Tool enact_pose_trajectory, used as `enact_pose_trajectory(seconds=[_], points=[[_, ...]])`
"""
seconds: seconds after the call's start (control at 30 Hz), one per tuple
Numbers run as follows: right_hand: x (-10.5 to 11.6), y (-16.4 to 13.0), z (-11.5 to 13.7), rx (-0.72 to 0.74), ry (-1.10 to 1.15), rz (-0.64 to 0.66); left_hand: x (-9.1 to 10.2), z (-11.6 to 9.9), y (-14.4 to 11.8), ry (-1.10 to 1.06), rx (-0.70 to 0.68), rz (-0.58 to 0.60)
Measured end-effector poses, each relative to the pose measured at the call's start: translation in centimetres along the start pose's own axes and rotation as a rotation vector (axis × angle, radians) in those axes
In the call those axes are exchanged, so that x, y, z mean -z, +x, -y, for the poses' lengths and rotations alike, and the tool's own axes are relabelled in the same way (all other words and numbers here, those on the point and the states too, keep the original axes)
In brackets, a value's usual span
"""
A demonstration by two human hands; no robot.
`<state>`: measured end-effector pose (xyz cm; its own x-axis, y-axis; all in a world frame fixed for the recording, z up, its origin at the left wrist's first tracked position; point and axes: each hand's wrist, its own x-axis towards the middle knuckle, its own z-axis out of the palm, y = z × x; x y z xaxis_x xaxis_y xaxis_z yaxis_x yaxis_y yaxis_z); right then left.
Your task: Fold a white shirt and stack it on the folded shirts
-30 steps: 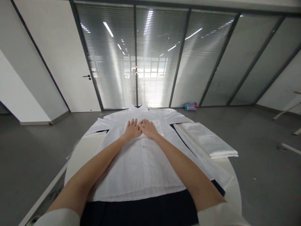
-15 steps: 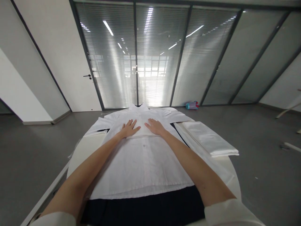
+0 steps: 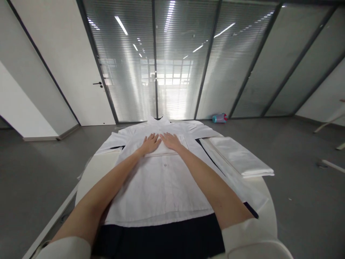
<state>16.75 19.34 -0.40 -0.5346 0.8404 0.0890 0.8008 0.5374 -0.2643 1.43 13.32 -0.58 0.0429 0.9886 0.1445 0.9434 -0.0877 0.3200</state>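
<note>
A white button-up shirt lies spread out, its collar at the far end and its hem toward me. Across its chest rests a small folded white cloth. My left hand lies flat on this cloth with the fingers stretched forward. Beside it my right hand presses flat too, fingertips almost meeting those of the left. Neither hand grips anything. Dark fabric shows below the hem, and narrow dark strips peek out beside the sleeves.
A round white table carries the shirt. A folded white cloth stack sits on its right side, overhanging the edge. Behind are glass partitions with blinds and a white door. A blue and red bundle lies on the floor.
My right hand has slid left toward my left hand, so the two are closer together on the cloth. My left hand has shifted slightly right. The view has tilted a little.
</note>
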Motion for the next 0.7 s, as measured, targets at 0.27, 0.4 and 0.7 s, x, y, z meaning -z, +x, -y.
enact_pose_trajectory(seconds=[0.27,0.4,0.7], points=[[1.0,0.0,-2.7,-0.063,0.034,0.012,-0.7,0.8,-0.6,0.021,0.03,0.028],[1.0,-0.7,-3.3,-0.097,0.039,-0.048,-1.1,0.6,-0.8,0.001,0.158,-0.013],[2.3,-2.6,-4.6,-0.213,0.031,-0.255,-0.2,2.0,-0.7,-0.032,0.202,-0.161]])
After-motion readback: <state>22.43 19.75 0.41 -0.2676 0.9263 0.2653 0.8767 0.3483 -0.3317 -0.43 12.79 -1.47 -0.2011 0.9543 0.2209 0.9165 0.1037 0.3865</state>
